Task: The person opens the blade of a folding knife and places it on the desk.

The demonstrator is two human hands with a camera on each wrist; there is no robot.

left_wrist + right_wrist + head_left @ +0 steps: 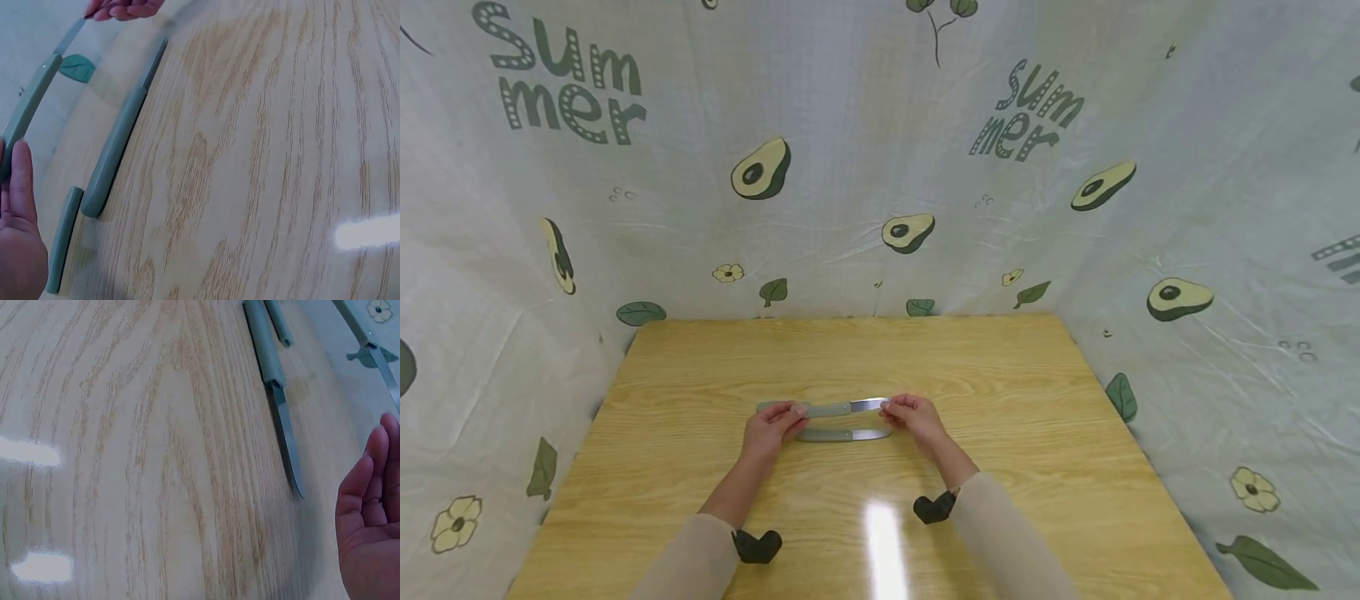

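Note:
A knife with a grey-green handle (830, 411) and a bright blade is held across between both hands. My left hand (771, 429) grips the end of its handle, with the thumb over it. At the other end my right hand (919, 419) pinches the blade near the tip, which the fingers hide. In the left wrist view this knife (34, 100) is raised off the table. A second, matching knife (824, 435) lies on the table just nearer to me, its blade pointing right. Beside the left hand lies a slim green bar (64, 240), partly covered by the hand in the head view.
The wooden table (1000, 375) stretches out around the hands, with a bright light reflection near its front. A pale printed cloth (850, 108) with avocados and leaves hangs behind and along both sides. Dark wrist straps (757, 547) sit at the sleeves.

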